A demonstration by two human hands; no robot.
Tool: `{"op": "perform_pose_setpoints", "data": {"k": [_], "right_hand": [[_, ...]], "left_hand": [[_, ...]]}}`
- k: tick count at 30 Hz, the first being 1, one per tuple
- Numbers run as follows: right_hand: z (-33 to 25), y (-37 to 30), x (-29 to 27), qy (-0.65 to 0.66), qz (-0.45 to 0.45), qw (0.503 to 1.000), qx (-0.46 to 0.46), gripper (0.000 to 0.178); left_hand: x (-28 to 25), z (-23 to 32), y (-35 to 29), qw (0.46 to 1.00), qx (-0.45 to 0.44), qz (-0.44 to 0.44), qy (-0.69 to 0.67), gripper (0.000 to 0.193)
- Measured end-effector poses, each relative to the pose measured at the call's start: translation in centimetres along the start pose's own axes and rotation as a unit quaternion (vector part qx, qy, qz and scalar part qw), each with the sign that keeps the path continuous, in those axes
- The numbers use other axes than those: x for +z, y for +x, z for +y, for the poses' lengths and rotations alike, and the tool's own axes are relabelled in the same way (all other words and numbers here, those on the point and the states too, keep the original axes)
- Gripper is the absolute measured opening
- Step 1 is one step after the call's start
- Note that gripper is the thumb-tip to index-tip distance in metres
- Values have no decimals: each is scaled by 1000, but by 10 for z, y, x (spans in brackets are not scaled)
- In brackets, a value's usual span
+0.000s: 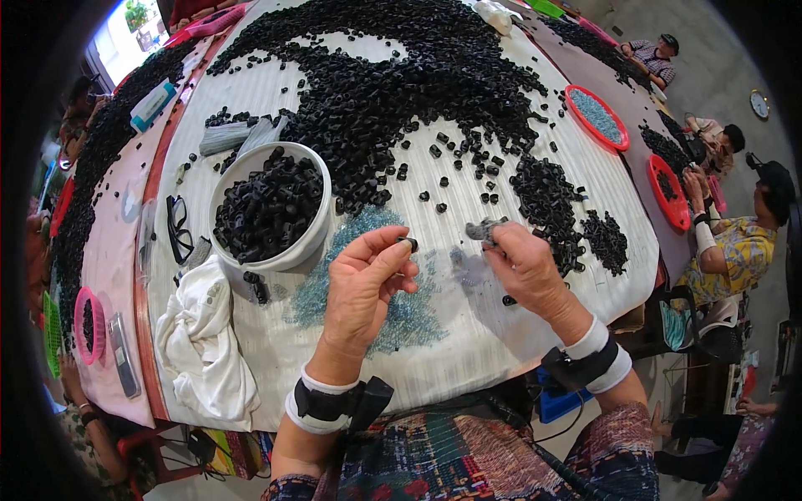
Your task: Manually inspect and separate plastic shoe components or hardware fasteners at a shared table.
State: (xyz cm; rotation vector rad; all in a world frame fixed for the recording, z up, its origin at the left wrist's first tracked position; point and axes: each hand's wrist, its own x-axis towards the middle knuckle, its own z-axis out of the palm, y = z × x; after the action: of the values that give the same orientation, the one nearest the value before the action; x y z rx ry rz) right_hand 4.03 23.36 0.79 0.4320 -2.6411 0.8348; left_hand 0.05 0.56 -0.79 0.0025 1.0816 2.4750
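My left hand pinches a small black plastic part between thumb and forefinger, above the pile of small clear bluish bead-like pieces. To its right, the closed fingers of my right hand hold a crumpled grey piece that looks like a scrap of cloth. A gap of bare white table covering separates the two hands. Left of my left hand stands a round white tub filled with black parts. Beyond both hands spreads a large heap of loose black parts.
Black-framed glasses and a white cloth lie left of the tub. Grey bundles rest behind it. Smaller black piles sit at right. A red tray holds bluish pieces. Other people sit around the neighbouring tables.
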Motion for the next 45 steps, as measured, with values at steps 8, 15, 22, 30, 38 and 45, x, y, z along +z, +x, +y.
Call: {"op": "perform_pose_setpoints", "data": {"k": [8, 15, 22, 30, 38, 45], "right_hand": [[-5, 10, 31, -130, -57, 989, -51, 22], [-9, 12, 22, -79, -9, 996, -42, 24], [-36, 17, 9, 16, 7, 997, -69, 30], [-50, 27, 9, 14, -3, 988, -153, 30], [-48, 21, 21, 137, 15, 989, -48, 26], [-52, 21, 28, 211, 88, 973, 9, 14]], "left_hand": [[1, -2, 1, 999, -14, -1, 32, 16], [3, 1, -1, 995, -41, 3, 86, 14], [4, -3, -2, 998, -38, -14, 56, 22], [8, -4, -5, 986, -41, -62, 149, 19], [9, -4, -6, 992, -72, -39, 95, 15], [22, -1, -10, 991, -60, -44, 111, 12]]}}
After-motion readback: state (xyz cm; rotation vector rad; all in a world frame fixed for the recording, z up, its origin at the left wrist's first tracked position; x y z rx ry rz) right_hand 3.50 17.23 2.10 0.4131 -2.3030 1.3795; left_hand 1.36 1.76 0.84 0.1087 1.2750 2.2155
